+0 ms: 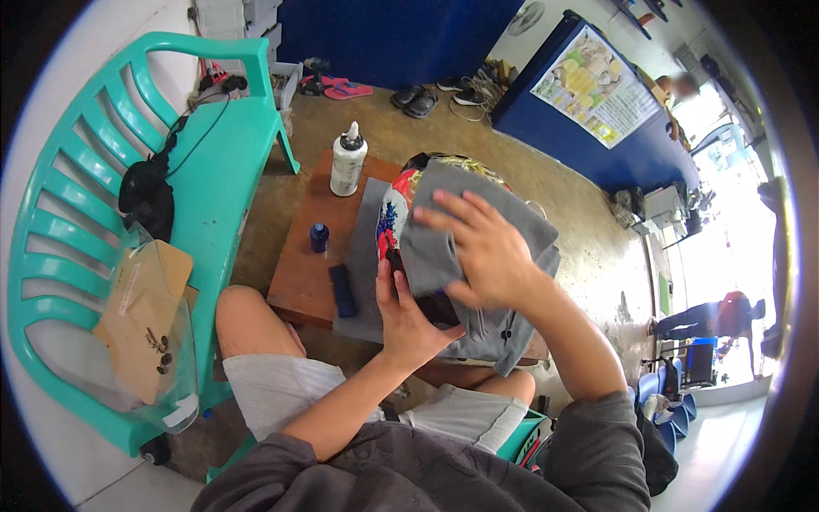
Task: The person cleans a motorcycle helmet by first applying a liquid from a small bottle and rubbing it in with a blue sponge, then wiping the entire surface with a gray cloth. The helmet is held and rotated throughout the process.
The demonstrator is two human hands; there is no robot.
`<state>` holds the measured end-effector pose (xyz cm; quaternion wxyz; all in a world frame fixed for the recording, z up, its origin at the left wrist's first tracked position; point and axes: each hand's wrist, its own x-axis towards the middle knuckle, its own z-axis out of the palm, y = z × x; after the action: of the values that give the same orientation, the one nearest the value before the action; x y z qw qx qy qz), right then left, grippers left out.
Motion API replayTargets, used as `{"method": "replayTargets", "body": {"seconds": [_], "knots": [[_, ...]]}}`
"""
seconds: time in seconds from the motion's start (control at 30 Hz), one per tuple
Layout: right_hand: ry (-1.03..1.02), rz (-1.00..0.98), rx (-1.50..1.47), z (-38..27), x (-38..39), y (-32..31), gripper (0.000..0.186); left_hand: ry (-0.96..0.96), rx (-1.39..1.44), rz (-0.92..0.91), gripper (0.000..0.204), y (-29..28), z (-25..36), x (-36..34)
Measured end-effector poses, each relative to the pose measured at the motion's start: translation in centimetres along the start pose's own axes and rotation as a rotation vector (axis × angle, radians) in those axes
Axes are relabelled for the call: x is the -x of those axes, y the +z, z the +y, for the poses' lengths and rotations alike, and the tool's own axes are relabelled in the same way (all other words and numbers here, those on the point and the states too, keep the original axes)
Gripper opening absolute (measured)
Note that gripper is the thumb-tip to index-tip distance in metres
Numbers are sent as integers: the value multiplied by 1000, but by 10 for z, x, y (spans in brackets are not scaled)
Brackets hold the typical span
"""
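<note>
A rounded object with glossy red, white, blue and gold graphics [393, 213], seemingly a helmet, rests on grey fabric on a low wooden table [299, 273]. My left hand [409, 324] grips its lower front. My right hand [490, 252] lies with fingers spread on a folded grey cloth [520, 213] draped over the object, which hides much of it. A white squeeze bottle [347, 166], a small dark blue bottle [319, 238] and a dark folded pad [343, 290] are left of the object.
A teal plastic bench [209, 179] at left holds a black bundle and cardboard with small parts. Sandals and shoes line the blue wall behind. A blue partition with a poster [554, 111] stands back right; two people appear farther right, near the bright doorway. My bent legs flank the table's near edge.
</note>
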<state>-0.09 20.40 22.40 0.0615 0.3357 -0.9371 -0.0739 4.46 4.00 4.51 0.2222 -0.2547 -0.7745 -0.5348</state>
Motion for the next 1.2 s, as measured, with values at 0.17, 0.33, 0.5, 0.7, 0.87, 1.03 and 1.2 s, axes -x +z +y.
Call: {"method": "replayTargets", "body": {"seconds": [0.17, 0.33, 0.5, 0.7, 0.87, 1.03, 1.2], "knots": [[-109, -100, -109, -11, 71, 1, 76, 24, 31, 27, 159, 12, -4, 0], [319, 309, -449, 33, 76, 14, 67, -4, 53, 77, 154, 20, -1, 0], [1013, -82, -810, 79, 2, -10, 49, 14, 47, 64, 151, 19, 0, -1], [250, 126, -192, 35, -35, -5, 46, -21, 85, 33, 151, 13, -3, 0], [131, 93, -87, -6, 23, -2, 79, -14, 104, 56, 155, 20, -5, 1], [253, 256, -33, -26, 48, 19, 89, -23, 115, 44, 157, 25, -6, 3], [179, 284, -69, -27, 42, 21, 91, 4, 128, 84, 152, 24, -6, 1]]}}
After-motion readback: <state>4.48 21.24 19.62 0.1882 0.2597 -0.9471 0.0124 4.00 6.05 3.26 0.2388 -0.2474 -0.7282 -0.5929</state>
